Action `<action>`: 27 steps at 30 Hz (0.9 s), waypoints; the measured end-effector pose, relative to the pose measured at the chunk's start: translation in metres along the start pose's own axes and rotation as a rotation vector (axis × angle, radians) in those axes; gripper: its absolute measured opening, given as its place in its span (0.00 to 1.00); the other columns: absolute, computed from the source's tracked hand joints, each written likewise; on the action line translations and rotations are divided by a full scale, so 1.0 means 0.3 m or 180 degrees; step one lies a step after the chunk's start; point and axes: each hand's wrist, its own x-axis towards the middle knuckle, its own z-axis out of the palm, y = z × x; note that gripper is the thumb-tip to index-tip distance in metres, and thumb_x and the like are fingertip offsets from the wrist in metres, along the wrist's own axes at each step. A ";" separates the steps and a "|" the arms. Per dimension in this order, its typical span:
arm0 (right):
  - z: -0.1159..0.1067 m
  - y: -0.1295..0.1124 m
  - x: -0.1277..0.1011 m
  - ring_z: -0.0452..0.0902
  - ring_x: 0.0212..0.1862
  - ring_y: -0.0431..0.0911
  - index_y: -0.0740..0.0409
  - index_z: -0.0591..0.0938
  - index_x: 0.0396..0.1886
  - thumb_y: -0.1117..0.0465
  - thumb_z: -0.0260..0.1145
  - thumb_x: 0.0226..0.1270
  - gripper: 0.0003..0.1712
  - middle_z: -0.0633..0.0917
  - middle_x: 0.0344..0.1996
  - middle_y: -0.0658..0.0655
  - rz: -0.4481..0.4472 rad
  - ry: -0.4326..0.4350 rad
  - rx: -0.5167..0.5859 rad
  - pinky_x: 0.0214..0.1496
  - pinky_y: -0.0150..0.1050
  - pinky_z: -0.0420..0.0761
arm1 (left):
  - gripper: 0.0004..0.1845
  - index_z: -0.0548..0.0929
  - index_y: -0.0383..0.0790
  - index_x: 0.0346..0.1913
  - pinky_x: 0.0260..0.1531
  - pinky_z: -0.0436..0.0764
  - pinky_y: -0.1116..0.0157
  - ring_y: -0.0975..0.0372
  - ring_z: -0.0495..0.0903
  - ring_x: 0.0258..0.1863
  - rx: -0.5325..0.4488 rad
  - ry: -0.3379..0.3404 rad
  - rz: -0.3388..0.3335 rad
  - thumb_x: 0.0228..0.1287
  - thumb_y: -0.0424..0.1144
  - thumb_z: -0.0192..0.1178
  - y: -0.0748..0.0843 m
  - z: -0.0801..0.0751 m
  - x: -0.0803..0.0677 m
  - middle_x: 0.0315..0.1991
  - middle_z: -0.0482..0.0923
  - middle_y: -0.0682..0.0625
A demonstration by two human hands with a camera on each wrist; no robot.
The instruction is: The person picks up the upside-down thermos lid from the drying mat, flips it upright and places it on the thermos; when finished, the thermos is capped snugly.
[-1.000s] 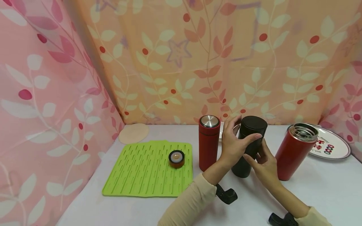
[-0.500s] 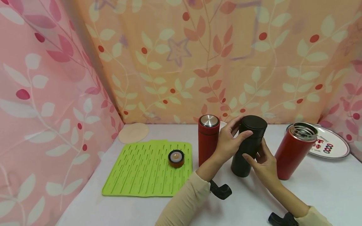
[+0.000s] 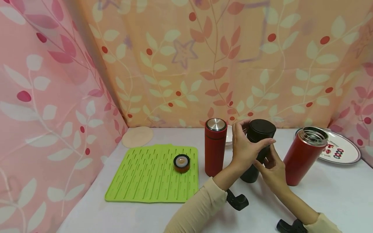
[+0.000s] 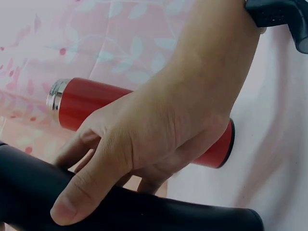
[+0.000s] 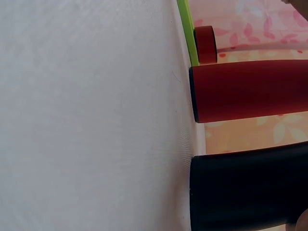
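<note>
1. Your left hand (image 3: 244, 152) is curled round the upper part of the black flask (image 3: 257, 150), thumb across its front, just under the black lid (image 3: 261, 129). Your right hand (image 3: 272, 171) holds the lower body from the 5 o'clock side. Both grips are closed on the flask, which stands on the worktop (image 3: 320, 200) at centre.

2. The flask leans slightly, so its base may not sit flat. If you twist hard on the lid while the lower grip is loose, the body may spin or slip in your palm.

3. The slim red flask (image 3: 215, 147) stands just beside your left hand at 9 o'clock. A sideways jerk of the wrist could knock it over onto the green mat (image 3: 154, 174), where a small cap (image 3: 182, 162) lies.

4. The open red flask (image 3: 306, 155) stands close at 3 o'clock, lidless. A bump from your right elbow or hand could tip it; I cannot tell whether it holds liquid.

5. The plate (image 3: 339, 150) lies behind it at 2 o'clock, so a toppled flask could strike it.

6. If the lid comes free suddenly, it could drop and roll off the worktop.
</note>
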 end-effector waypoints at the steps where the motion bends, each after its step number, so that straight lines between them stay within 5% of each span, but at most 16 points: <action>1: 0.000 -0.001 0.001 0.66 0.59 0.25 0.36 0.50 0.72 0.70 0.69 0.52 0.54 0.63 0.68 0.49 -0.0002 0.0004 0.0003 0.50 0.18 0.71 | 0.38 0.65 0.46 0.56 0.53 0.72 0.74 0.71 0.70 0.51 -0.0022 -0.0008 0.0002 0.42 0.42 0.74 0.000 0.000 0.001 0.52 0.67 0.52; 10: -0.001 -0.002 0.010 0.65 0.62 0.29 0.40 0.51 0.72 0.75 0.68 0.50 0.55 0.63 0.68 0.50 -0.0185 -0.0011 0.0118 0.52 0.19 0.70 | 0.33 0.61 0.42 0.68 0.62 0.64 0.73 0.66 0.64 0.65 -0.0157 -0.0540 0.0087 0.60 0.40 0.60 -0.019 -0.048 0.004 0.65 0.64 0.50; 20: -0.003 0.004 0.000 0.64 0.61 0.26 0.39 0.50 0.72 0.73 0.67 0.52 0.54 0.63 0.69 0.51 -0.0090 -0.0017 0.0024 0.51 0.17 0.69 | 0.40 0.70 0.46 0.61 0.53 0.71 0.74 0.72 0.69 0.50 0.0230 -0.0043 0.0037 0.40 0.44 0.75 -0.007 -0.002 -0.005 0.49 0.66 0.53; 27: 0.000 0.001 0.004 0.65 0.61 0.27 0.39 0.50 0.72 0.72 0.68 0.52 0.55 0.63 0.69 0.51 -0.0104 -0.0024 0.0022 0.51 0.17 0.70 | 0.35 0.68 0.40 0.61 0.58 0.69 0.75 0.68 0.71 0.56 0.0038 -0.0248 0.0158 0.49 0.38 0.70 -0.011 -0.026 0.004 0.53 0.69 0.50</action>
